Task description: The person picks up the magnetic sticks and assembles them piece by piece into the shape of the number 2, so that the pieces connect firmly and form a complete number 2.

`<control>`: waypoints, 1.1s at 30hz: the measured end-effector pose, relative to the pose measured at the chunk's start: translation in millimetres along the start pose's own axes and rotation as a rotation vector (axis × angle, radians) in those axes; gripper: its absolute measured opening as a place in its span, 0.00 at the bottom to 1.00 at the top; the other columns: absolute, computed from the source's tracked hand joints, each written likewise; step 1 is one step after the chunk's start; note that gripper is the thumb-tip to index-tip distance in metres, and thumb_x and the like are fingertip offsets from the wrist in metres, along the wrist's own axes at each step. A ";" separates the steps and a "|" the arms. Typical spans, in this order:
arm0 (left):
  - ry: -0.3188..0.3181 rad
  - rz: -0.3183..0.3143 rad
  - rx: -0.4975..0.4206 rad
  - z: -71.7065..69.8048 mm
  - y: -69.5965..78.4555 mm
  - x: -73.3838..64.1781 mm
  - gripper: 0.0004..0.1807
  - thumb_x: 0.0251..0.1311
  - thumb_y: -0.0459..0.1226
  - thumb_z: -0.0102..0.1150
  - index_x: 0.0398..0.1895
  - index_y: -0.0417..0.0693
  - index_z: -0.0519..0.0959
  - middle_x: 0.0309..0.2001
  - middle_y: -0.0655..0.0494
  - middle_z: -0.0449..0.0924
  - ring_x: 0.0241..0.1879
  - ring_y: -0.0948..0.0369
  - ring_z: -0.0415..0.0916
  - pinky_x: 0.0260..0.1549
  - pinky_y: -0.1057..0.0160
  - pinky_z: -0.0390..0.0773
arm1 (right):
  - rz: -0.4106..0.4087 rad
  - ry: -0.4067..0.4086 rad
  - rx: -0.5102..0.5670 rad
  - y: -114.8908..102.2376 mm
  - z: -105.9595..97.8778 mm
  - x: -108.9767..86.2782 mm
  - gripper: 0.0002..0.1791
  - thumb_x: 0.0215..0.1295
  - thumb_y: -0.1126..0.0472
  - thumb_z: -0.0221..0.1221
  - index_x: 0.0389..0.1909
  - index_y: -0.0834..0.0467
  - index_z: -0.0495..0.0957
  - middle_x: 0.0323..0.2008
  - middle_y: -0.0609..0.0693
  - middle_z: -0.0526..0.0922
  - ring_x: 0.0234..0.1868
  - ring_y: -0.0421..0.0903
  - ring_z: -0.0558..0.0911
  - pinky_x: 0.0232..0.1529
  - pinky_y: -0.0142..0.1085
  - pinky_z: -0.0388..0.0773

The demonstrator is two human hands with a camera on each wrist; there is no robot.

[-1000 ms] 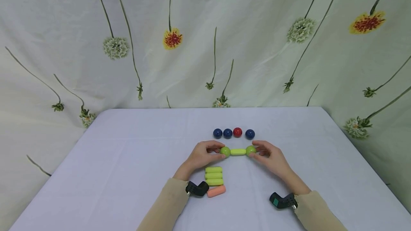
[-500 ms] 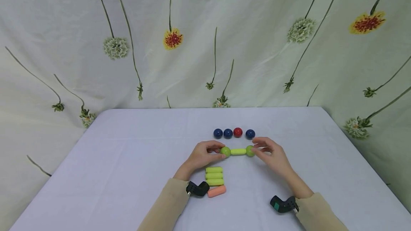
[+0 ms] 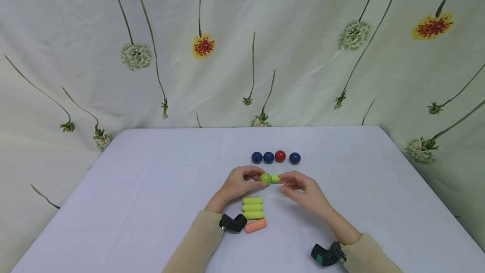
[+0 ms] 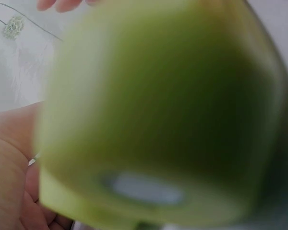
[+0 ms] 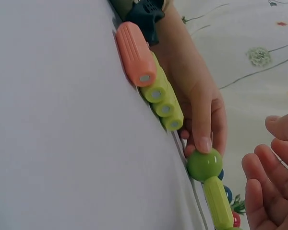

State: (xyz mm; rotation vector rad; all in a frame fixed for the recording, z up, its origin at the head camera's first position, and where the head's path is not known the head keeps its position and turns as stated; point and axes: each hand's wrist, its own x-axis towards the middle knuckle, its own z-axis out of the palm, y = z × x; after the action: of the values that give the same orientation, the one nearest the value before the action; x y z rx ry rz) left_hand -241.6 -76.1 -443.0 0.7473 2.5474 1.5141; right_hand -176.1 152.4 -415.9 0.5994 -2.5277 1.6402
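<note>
My left hand [image 3: 236, 185] pinches a glossy green ball [image 3: 266, 178] between thumb and fingertips on the table. A yellow-green rod [image 5: 218, 203] joins that ball to a second green ball, mostly hidden behind my right hand. My right hand [image 3: 305, 191] hovers in front of the rod with fingers loosely bent and apart, holding nothing; in the right wrist view a gap shows between it and the rod. Several yellow-green rods [image 3: 252, 208] lie side by side near my left wrist. An orange rod [image 3: 255, 226] lies just in front of them. Their visible ends carry small grey discs.
Beyond my hands stand a red ball [image 3: 280, 156] and three dark blue balls [image 3: 257, 157] in a row. A blurred yellow-green rod [image 4: 149, 105] fills most of the left wrist view. White cloth covers the table [image 3: 132, 205]; a flower-printed curtain [image 3: 227, 7] hangs behind.
My right hand has let go of the right green ball and moved left and nearer to me, now covering that ball and part of the rod. My left hand has stayed put.
</note>
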 end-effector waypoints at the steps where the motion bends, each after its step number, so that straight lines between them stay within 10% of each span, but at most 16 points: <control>1: 0.001 0.002 -0.001 0.0 -0.2 -0.1 0.17 0.52 0.44 0.68 0.46 0.51 0.82 0.39 0.62 0.81 0.39 0.63 0.74 0.43 0.59 0.72 | -0.005 -0.019 0.008 -0.8 2.4 -0.6 0.16 0.60 0.62 0.63 0.48 0.63 0.77 0.42 0.54 0.82 0.38 0.41 0.79 0.41 0.32 0.77; 15: 0.019 0.001 -0.010 1.4 2.3 -0.6 0.17 0.52 0.38 0.68 0.46 0.47 0.81 0.40 0.58 0.81 0.40 0.58 0.76 0.42 0.59 0.72 | -0.037 -0.216 0.113 -9.7 29.2 -14.8 0.12 0.59 0.58 0.64 0.43 0.58 0.80 0.38 0.49 0.82 0.35 0.41 0.78 0.41 0.33 0.76; 25: 0.009 0.033 -0.021 -8.2 39.3 -13.7 0.15 0.53 0.33 0.66 0.45 0.37 0.81 0.40 0.47 0.81 0.38 0.54 0.76 0.40 0.61 0.72 | -0.098 -0.254 0.075 -3.4 42.5 -20.8 0.12 0.55 0.56 0.67 0.39 0.55 0.82 0.33 0.46 0.83 0.33 0.43 0.79 0.38 0.33 0.76; 33: 0.009 0.015 -0.020 -1.4 11.8 -4.3 0.16 0.53 0.38 0.67 0.46 0.45 0.81 0.40 0.55 0.82 0.39 0.59 0.75 0.41 0.60 0.72 | -0.106 -0.288 0.041 -4.2 46.2 -23.9 0.10 0.55 0.61 0.67 0.37 0.58 0.82 0.33 0.51 0.83 0.29 0.45 0.78 0.32 0.32 0.76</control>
State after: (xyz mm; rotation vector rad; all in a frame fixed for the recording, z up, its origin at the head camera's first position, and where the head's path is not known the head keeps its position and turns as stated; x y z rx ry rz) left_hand -234.0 -74.6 -433.0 0.7602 2.5345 1.5484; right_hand -145.6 116.6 -438.4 1.0237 -2.6013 1.6793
